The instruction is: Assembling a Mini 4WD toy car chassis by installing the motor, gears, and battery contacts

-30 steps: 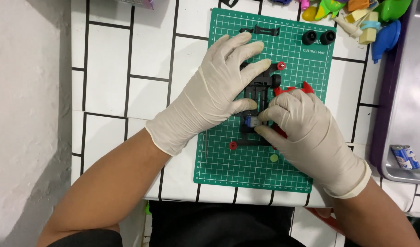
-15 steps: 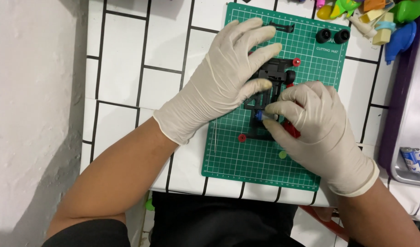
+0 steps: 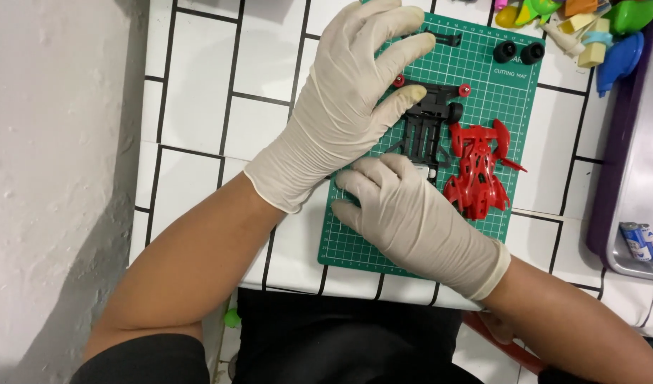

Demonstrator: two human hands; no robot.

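Head view: right of my hands, a metal tray (image 3: 628, 259) holds probably batteries (image 3: 643, 242). My left hand (image 3: 340, 107) lies open, fingers touching the black chassis (image 3: 429, 124); my right hand (image 3: 404, 213) rests flat below it, holding nothing I can see.

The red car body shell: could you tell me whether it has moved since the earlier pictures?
Yes. The red body shell now lies uncovered on the green cutting mat, right of the black chassis; earlier only red bits showed under the right hand.

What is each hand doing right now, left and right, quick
Left hand: open, fingers spread, pressing on the black plastic toy car chassis.
Right hand: fingers curled at the chassis's near end; whether it grips anything cannot be told.
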